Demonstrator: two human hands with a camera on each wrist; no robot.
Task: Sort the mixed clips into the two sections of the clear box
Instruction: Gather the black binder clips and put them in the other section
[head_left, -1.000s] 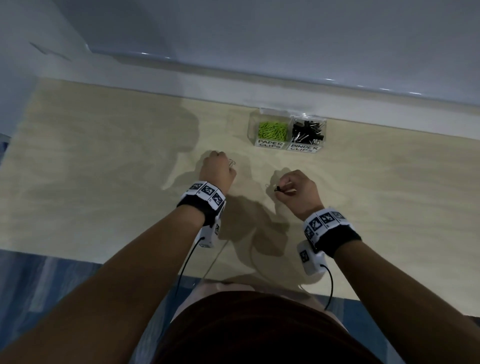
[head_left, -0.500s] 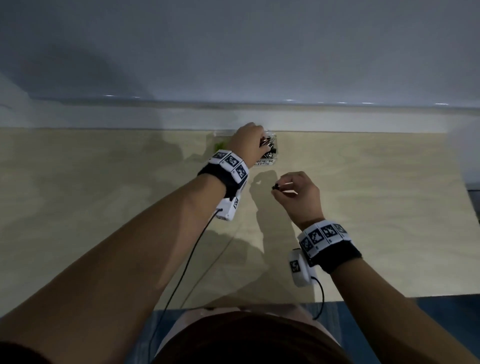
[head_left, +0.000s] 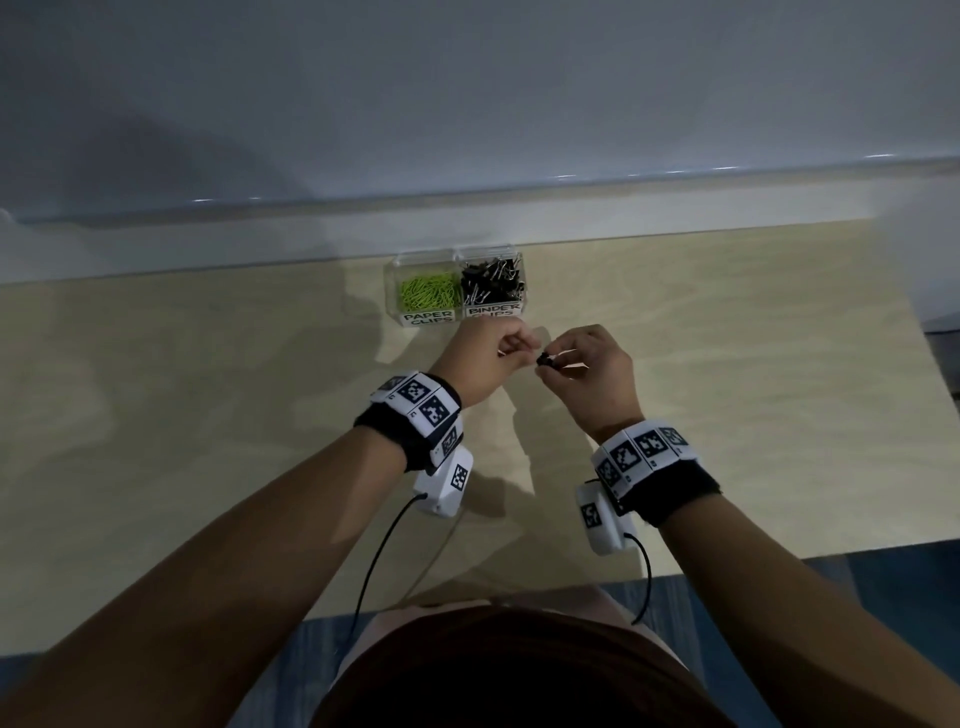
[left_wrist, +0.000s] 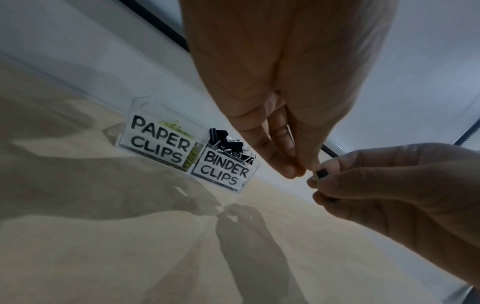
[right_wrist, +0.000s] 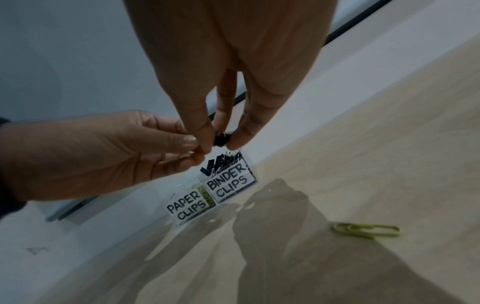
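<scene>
Lying loose beside the hands' shadow: green paper clip (right_wrist: 367, 230) on table (right_wrist: 389, 144).

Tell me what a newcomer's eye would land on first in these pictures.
First, the two hands meeting above the table: the right hand pinches a small black binder clip, and the left hand reaches its fingertips to it. Behind them, by the wall, stands the clear box, green paper clips left, black binder clips right. A stray green paper clip lies on the table.

Binder clip (head_left: 545, 358) mostly finger-hidden.
</scene>
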